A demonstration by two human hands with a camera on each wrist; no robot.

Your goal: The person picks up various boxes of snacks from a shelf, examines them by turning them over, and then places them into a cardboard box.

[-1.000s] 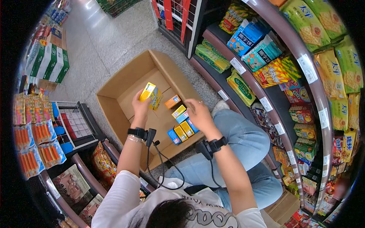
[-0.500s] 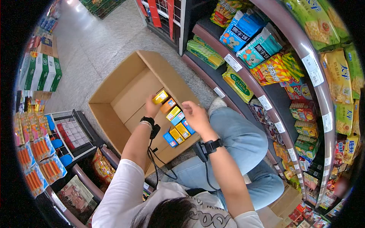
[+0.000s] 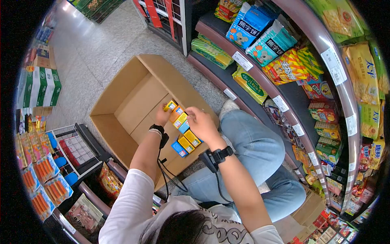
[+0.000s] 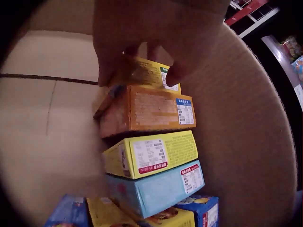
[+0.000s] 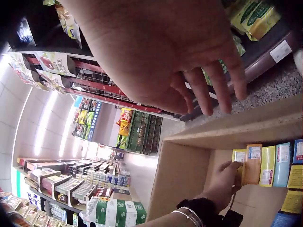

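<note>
At the left of the head view, a cardboard carton (image 3: 122, 101) is lying open on the floor. Just left of centre, your left hand (image 3: 162, 116) is pinching a small yellow box (image 3: 169, 105) between fingers and thumb, setting it against an orange box (image 3: 176, 112) at the far end of a row of boxes (image 3: 185, 134) inside the carton. At centre, your right hand (image 3: 202, 124) is hovering over that row, fingers relaxed and loosely spread, gripping nothing. Snack shelves (image 3: 284, 81) are filling the right of the frame.
</note>
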